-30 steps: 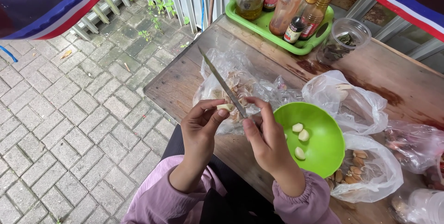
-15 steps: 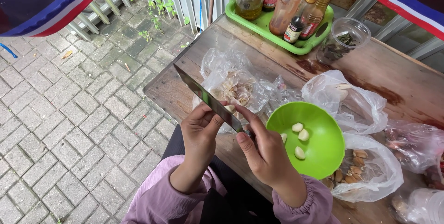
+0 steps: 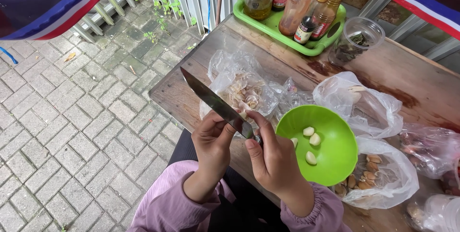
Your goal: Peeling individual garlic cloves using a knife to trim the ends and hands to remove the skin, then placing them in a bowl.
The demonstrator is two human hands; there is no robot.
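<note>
Step in hand, as judged: peeling garlic. Right hand is gripping the knife at lower centre; left hand is pinching something small, likely a clove, against the blade. Peeled cloves are lying in the green bowl, right of centre on the worktop. Next move calls for careful blade control.

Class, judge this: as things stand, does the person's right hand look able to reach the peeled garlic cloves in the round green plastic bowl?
Probably yes. The right hand is right beside the green bowl, whose open top leaves the cloves uncovered, though it holds the knife.
</note>
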